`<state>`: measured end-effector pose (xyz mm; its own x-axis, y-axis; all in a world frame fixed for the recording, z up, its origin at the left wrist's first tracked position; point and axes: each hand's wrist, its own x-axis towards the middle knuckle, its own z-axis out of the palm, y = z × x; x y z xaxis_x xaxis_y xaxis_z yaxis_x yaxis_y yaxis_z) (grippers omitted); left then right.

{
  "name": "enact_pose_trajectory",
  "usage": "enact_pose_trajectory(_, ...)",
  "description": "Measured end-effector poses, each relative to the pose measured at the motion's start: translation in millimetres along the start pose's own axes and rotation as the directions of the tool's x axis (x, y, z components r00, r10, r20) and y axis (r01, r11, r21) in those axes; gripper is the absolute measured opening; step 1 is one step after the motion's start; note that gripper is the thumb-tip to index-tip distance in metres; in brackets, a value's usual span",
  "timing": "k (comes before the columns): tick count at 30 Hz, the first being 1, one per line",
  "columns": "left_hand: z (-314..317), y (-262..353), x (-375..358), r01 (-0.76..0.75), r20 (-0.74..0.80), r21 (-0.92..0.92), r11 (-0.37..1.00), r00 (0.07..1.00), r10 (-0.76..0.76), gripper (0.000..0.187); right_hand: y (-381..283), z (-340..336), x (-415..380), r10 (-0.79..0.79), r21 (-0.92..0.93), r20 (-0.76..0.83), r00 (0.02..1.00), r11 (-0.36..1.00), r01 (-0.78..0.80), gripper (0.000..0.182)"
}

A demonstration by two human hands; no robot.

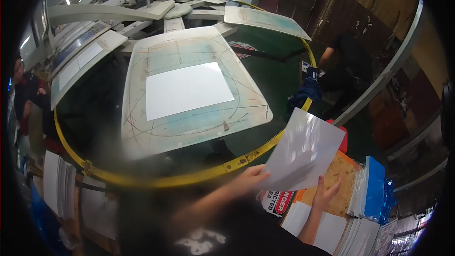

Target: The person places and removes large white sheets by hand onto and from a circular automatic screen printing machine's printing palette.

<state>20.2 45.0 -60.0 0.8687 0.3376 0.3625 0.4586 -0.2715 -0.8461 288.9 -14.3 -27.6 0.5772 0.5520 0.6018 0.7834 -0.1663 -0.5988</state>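
A glossy white sheet [303, 149] is held up at a tilt, light streaking across its face. My left hand [253, 176] pinches it by the lower left edge. By the lower right edge is my right hand [326, 193], fingers spread and thumb right at the sheet's border. Ahead of me, a second white sheet [189, 91] lies flat on a large stained printing platen [249, 106]. Below the raised sheet, a red, black and white danger sign [279, 202] shows partly on a wooden surface [334, 173].
A yellow ring rail [227, 165] curves around the platens. White sheet stacks stand at lower left [59, 185] and lower right [358, 234], near a blue plastic-wrapped pack [374, 187]. One person [350, 61] bends at right; another [28, 99] is at far left.
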Motion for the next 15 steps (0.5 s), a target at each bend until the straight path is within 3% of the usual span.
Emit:
enact_pose_trajectory(1,-1,-10,-17,0.222,0.030,-0.731,0.645,0.955,-0.295,0.034,4,2,5,0.027,0.035,0.056,0.998,0.999,-0.029,0.056)
enact_pose_trajectory(2,-2,-14,-37,0.300,0.277,-0.954,-0.001,0.880,-0.385,0.034,10,6,8,0.053,0.067,0.110,0.993,0.996,-0.061,0.056)
enact_pose_trajectory(3,-4,-17,-57,0.241,0.517,-0.724,-0.647,0.810,-0.277,0.033,14,10,11,0.079,0.096,0.162,0.984,0.991,-0.096,0.056)
enact_pose_trajectory(4,-14,-25,-69,0.201,0.640,-0.440,-0.875,0.754,-0.149,0.031,15,12,15,0.164,0.115,0.397,0.903,0.967,-0.226,0.055)
enact_pose_trajectory(5,-23,-33,-81,0.096,0.741,-0.108,-0.989,0.671,-0.016,0.030,16,15,17,0.225,0.101,0.609,0.761,0.929,-0.355,0.055)
enact_pose_trajectory(6,-44,-50,-90,0.102,0.836,-0.070,-0.992,0.548,-0.003,0.029,34,37,6,0.131,0.168,0.604,0.786,0.943,-0.286,0.055)
enact_pose_trajectory(8,-68,-72,-110,0.082,0.854,-0.183,-0.980,0.506,-0.118,0.032,34,62,-18,0.030,0.234,0.589,0.807,0.950,-0.206,0.055)
enact_pose_trajectory(9,-68,-64,-124,0.111,0.873,-0.329,-0.938,0.414,-0.257,0.032,17,72,-30,0.024,0.236,0.585,0.810,0.951,-0.199,0.055)
enact_pose_trajectory(11,-70,-43,-150,0.220,0.813,-0.579,-0.785,0.233,-0.534,0.032,-4,85,-46,-0.014,0.379,0.649,0.760,0.873,-0.308,0.056)
enact_pose_trajectory(12,-72,-38,-155,0.250,0.782,-0.621,-0.743,0.137,-0.608,0.030,-13,92,-53,-0.038,0.443,0.678,0.734,0.818,-0.366,0.057)
enact_pose_trajectory(14,-78,-34,-156,0.329,0.676,-0.685,-0.651,-0.047,-0.735,0.025,-28,103,-61,-0.041,0.312,0.683,0.729,0.919,-0.241,0.057)
enact_pose_trajectory(15,-79,-36,-159,0.337,0.656,-0.692,-0.639,-0.078,-0.751,0.023,-36,105,-63,-0.052,0.307,0.681,0.731,0.926,-0.220,0.055)
